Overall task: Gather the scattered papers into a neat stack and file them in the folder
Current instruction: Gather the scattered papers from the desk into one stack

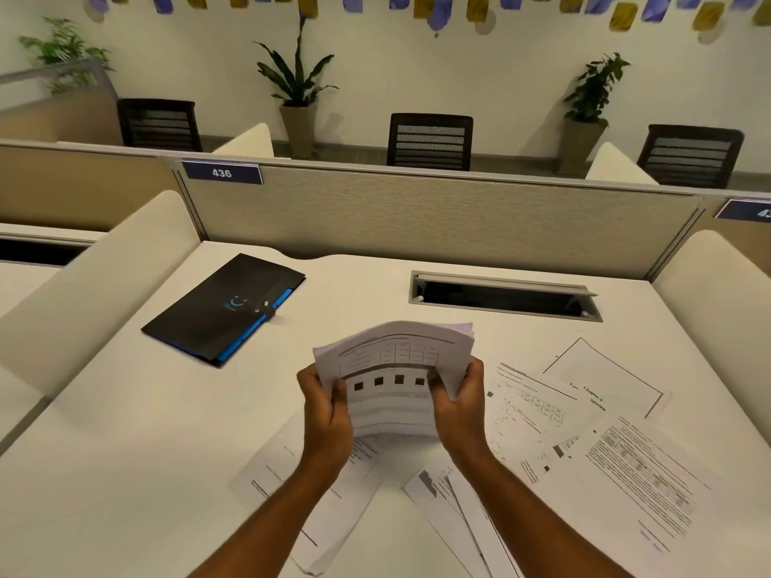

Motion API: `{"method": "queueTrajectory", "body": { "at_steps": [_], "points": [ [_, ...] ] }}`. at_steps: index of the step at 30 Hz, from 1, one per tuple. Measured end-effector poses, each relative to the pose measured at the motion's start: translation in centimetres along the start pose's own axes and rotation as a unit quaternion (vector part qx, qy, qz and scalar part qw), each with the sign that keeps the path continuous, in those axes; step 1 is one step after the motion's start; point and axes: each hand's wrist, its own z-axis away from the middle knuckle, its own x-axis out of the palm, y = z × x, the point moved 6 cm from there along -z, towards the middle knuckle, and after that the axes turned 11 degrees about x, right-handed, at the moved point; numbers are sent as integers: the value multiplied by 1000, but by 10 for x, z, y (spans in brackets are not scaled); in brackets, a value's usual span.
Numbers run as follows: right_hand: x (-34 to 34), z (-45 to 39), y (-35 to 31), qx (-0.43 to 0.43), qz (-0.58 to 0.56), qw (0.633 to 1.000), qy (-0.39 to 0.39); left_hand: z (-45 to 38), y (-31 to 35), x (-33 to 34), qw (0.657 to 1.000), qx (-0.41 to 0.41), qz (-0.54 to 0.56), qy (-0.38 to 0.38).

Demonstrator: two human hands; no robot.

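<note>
Both hands, left hand [329,415] and right hand [461,404], clamp the bowed stack [396,369] mid-desk to square it, loose papers [617,444] along the right edge, folder [225,308] shut far-left.

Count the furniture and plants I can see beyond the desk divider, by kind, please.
Black mesh-backed chairs: 3
Potted plants: 3
Total: 6
</note>
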Motion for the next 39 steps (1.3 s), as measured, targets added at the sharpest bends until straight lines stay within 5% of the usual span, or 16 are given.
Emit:
{"method": "queueTrajectory", "body": {
  "at_steps": [13,18,20,23,26,30,33,35,39],
  "points": [
    [-3,13,44,143,36,989,-14,16,-38,5,992,-78,-88,-40],
    [-8,2,31,160,-11,987,17,0,-24,-13,990,-72,-121,21],
    [-7,1,34,194,-70,978,17,4,-32,-26,978,-170,-92,83],
    [-3,5,44,262,-150,953,13,21,-51,-23,940,-309,104,98],
    [10,15,50,307,-219,926,-22,26,-41,-4,938,-274,210,21],
    [14,21,38,274,-332,896,-111,11,-28,-14,963,-201,168,53],
    [-22,1,31,249,-368,891,-95,2,-24,-37,979,-174,99,33],
    [-50,-15,24,237,-309,915,-107,-2,-24,-53,985,-165,54,19],
    [-67,-27,4,183,-8,971,-155,-8,-22,-61,988,-154,-7,-2]
  ]
}}
